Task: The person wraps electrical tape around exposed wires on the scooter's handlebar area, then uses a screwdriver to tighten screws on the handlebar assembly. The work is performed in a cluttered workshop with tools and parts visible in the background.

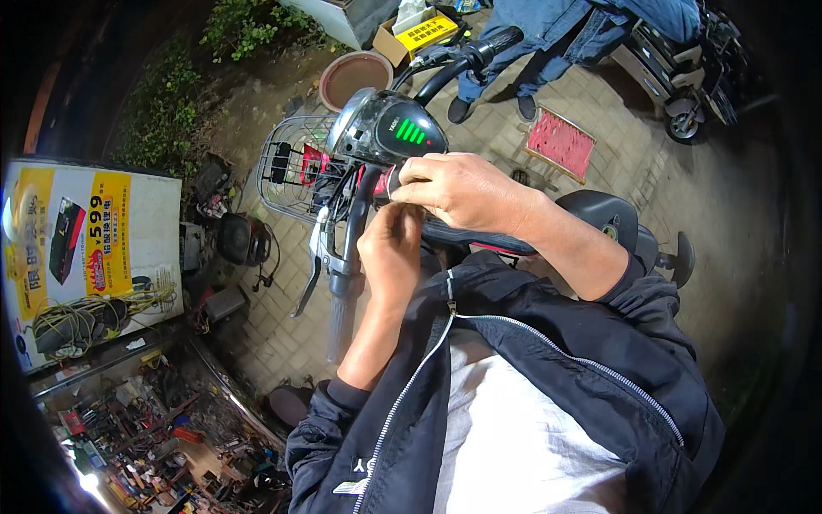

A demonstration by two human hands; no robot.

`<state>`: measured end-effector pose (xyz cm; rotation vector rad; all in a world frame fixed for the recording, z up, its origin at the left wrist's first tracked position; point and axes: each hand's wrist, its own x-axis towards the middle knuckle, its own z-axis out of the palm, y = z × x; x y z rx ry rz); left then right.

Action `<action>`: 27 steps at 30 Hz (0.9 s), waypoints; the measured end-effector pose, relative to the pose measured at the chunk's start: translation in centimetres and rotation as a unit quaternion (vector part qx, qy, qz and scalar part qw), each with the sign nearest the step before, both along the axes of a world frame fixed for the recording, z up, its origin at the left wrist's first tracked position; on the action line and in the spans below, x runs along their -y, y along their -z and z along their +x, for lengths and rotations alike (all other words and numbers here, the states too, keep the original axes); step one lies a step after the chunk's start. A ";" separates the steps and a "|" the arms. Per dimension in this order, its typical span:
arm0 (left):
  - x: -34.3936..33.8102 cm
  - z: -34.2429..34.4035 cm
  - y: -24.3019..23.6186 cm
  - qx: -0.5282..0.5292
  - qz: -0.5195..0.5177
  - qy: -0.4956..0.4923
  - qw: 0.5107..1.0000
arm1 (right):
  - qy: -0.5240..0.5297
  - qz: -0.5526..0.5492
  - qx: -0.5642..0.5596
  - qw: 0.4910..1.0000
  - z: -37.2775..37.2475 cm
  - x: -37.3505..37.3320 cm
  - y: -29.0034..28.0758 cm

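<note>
An electric scooter's dashboard (402,130) with lit green bars is in front of me, its handlebar running across below and above it. My right hand (458,190) is closed in a pinch just below the dashboard, by the steering column. Against its underside my left hand (391,247) is also closed, thumb and fingertips together near the same spot. A small dark and pink part (385,182) shows at the right fingertips; whatever the fingers hold is mostly hidden. Closest to the left forearm is a handlebar grip (343,313) with a brake lever (308,284) beside it.
A wire basket (295,163) hangs at the scooter's front. Beyond are a round basin (354,79), a yellow carton (419,34), a red-topped stool (560,144) and a person in denim (548,30). Tools and parts fill a tray (231,390) at lower left, below a signboard (154,231).
</note>
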<state>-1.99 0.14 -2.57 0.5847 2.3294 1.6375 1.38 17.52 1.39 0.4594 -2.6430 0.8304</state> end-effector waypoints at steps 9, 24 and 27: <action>-0.5 0.4 -0.5 -0.023 0.026 0.027 0.999 | 0.110 -0.094 -0.073 0.987 2.0 1.4 1.9; -1.7 0.6 -1.9 0.146 0.074 0.011 0.986 | 0.193 -0.076 -0.104 0.973 3.4 2.4 2.8; -1.8 0.9 -1.6 0.078 0.039 -0.016 0.996 | 0.206 -0.035 -0.070 0.975 3.9 3.0 2.4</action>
